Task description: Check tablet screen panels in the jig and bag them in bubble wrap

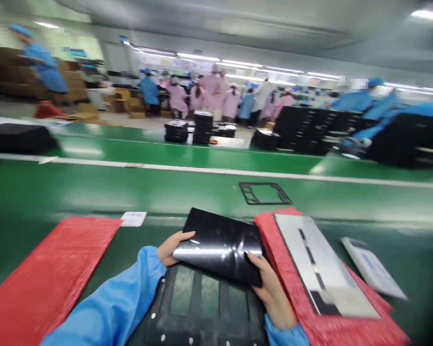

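Observation:
A glossy black screen panel (216,242) is held up between both hands, tilted so that it reflects the lights. My left hand (172,247) is closed on its left edge, thumb on top. At the right edge, my right hand (270,286) grips the same panel with the thumb on its face. Below the panel lies a black tray-like fixture (198,327) with rectangular openings and white dots; the panel hides its far part. To the right, a silver-grey panel (321,259) with a black strip rests on red wrapping (285,257).
A red sheet (57,264) lies at left, near a small white card (133,219). A thin black frame (265,193) sits beyond the panel. On the right is a white packet (373,266). Black stacks (203,127) and several co-workers stand farther off.

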The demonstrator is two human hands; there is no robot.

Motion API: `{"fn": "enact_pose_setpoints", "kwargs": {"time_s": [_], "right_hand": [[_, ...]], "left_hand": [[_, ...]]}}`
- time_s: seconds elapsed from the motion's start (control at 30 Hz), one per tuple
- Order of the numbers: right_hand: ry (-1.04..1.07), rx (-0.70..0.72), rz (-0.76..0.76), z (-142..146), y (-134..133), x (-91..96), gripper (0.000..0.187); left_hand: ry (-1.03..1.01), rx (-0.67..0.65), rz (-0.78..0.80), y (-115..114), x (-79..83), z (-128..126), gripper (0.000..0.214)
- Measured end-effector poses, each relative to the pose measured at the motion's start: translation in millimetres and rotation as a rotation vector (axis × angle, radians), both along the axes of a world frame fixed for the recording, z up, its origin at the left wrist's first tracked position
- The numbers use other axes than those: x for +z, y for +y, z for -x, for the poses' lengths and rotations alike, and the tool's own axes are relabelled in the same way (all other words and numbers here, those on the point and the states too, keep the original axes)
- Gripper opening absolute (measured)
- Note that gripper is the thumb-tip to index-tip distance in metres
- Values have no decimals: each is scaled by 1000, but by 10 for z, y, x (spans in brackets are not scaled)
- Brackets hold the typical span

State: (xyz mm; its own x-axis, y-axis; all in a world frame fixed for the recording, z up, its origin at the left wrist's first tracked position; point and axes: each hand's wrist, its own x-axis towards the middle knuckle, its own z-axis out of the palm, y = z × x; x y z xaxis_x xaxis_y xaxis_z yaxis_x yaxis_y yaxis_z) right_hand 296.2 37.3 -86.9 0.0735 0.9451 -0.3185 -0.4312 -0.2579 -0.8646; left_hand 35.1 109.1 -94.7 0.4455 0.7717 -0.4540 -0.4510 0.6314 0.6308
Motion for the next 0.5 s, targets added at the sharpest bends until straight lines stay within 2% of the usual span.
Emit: {"fn": "enact_pose_setpoints", "kwargs": {"time_s": [0.07, 0.1, 0.23, 0.37, 0.5], "right_hand": [[82, -9, 10, 37, 83, 51, 41], [138, 34, -2, 36, 117, 58, 41], [234, 83, -86, 23, 156, -4, 37], [246, 96, -110, 23, 163, -82, 38], [261, 59, -99, 25, 179, -114, 36]], "left_hand": [[36, -42, 10, 1, 56, 20, 18], [68, -39, 30, 5, 80, 28, 18], [207, 44, 110, 18, 130, 37, 15], [263, 92, 141, 38, 110, 35, 15], [254, 136, 104, 66, 56, 100, 29]]}}
